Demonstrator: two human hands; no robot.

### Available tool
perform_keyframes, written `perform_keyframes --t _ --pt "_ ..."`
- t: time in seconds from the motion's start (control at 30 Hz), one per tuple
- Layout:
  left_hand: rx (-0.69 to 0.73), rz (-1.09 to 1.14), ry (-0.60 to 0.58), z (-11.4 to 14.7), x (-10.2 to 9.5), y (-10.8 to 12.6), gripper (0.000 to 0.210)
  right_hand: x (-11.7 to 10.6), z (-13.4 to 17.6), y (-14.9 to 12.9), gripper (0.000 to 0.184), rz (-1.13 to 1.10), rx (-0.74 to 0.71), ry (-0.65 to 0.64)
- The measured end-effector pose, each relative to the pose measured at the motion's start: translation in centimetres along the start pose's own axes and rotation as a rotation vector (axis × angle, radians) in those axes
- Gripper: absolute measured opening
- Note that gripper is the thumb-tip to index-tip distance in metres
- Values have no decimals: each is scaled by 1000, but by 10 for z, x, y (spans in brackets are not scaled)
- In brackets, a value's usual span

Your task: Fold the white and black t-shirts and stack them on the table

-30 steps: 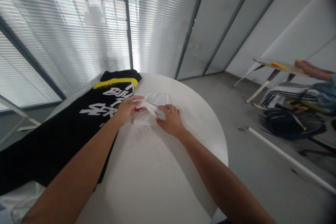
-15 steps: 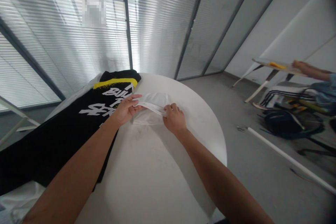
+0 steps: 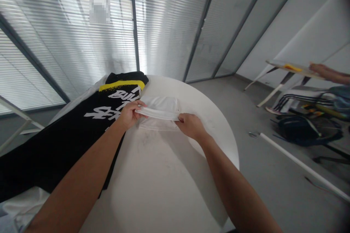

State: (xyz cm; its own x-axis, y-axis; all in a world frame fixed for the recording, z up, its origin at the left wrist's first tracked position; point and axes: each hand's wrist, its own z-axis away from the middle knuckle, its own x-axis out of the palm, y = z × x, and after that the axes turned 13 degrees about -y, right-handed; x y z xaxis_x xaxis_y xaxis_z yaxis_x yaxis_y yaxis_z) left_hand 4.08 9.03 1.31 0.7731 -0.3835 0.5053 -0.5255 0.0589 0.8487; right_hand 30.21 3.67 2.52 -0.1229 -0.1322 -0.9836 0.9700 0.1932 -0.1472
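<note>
A thin white cloth [image 3: 161, 103], partly folded over, lies near the far side of the round white table [image 3: 153, 174]. My left hand [image 3: 131, 114] pinches the left end of its folded edge. At the other end, my right hand [image 3: 190, 125] grips the same edge between thumb and fingers. The edge is stretched nearly straight between both hands, slightly raised above the rest of the cloth. Just left of my left hand lies a black garment [image 3: 62, 145] with white lettering and a yellow band. What kind of item the white cloth is, I cannot tell.
More white fabric [image 3: 26, 202] lies at the lower left. On the right, another person's hand [image 3: 319, 69] is over a second table [image 3: 276, 64] holding a yellow item. A white pole [image 3: 300, 164] and a dark bag [image 3: 306, 129] are on that side. Glass panels with blinds [image 3: 164, 25] stand behind.
My right hand has moved slightly right and its fingers have turned. The cloth's folded edge, bunched before, is now pulled straighter between my hands. The view has shifted slightly.
</note>
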Motion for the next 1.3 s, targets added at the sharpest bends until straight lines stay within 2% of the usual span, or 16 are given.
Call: perform_keyframes --t 0.1,0.13,0.27,0.33,0.43,0.53,0.67,0.83,0.93,1.03,1.07,1.13,1.2,1.3 --pt "-17 37 -25 1 1 2 13 1 3 -4 10 -29 14 35" --pt "-33 55 -44 1 2 2 14 3 4 -7 13 -46 25 69" --pt "-53 147 -118 3 5 4 17 21 2 -24 60 -66 89 182" --pt "-41 173 -140 3 6 3 19 27 -1 -28 68 -50 137 189" --pt "-26 168 -133 3 5 3 19 27 -4 -26 52 -39 162 145" --pt "-16 149 -99 2 3 4 19 17 -4 -16 34 -61 194 106" --pt "-39 124 -64 1 -1 5 21 4 -2 -5 24 -180 162 79" --pt "-54 111 -43 0 -2 5 24 6 -5 -3 27 -488 105 172" --pt "-66 123 -50 1 -1 6 25 10 -8 -1 23 -643 -14 178" --pt "-80 129 -35 1 -1 8 26 9 -8 1 25 -744 -202 77" --pt "-84 129 -26 1 -1 8 26 8 -8 2 26 -744 -220 47" --pt "-88 125 -15 1 -2 8 27 6 -6 2 22 -650 -161 29" --pt "-87 123 -14 1 -3 7 27 6 -4 -1 14 -463 -65 25" --pt "-84 129 -26 0 -3 6 27 6 -1 -7 16 -235 -19 -33"
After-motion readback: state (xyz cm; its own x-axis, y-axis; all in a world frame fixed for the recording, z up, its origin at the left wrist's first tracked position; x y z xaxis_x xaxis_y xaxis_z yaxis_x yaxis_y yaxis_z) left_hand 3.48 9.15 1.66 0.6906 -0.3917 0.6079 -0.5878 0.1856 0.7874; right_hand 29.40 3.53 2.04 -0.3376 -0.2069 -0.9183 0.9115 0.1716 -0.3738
